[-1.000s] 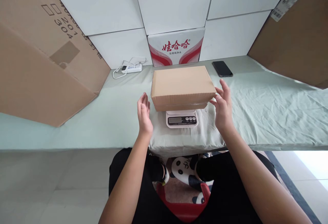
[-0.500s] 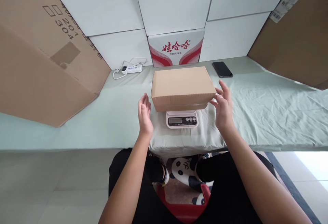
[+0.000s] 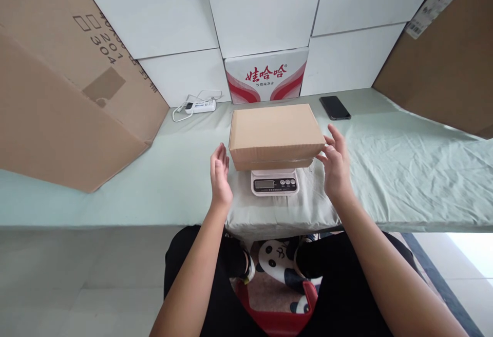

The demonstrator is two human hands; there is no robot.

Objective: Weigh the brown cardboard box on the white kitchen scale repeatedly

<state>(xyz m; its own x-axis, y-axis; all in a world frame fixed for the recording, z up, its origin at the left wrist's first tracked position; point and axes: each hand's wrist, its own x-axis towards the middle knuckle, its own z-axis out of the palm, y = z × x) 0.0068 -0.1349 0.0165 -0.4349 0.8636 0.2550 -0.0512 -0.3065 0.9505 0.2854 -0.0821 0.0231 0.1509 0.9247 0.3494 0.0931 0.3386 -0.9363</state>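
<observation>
Cardboard box (image 3: 276, 132) sits on a small kitchen scale (image 3: 275, 181), mid-surface (image 3: 404, 172), green sheet cover. Left hand (image 3: 220, 175) open, palm inward, just left of box, not touching. Right hand (image 3: 336, 165) open, fingertips at box's right front corner, holding nothing. Behind box: white carton (image 3: 266, 75) with red Chinese print "娃哈哈". Phone (image 3: 335, 107) right-rear of box, power strip (image 3: 200, 106) left-rear. Big cardboard sheet (image 3: 61, 85) far left of box, marked "201 / 304". Scale display unreadable.
</observation>
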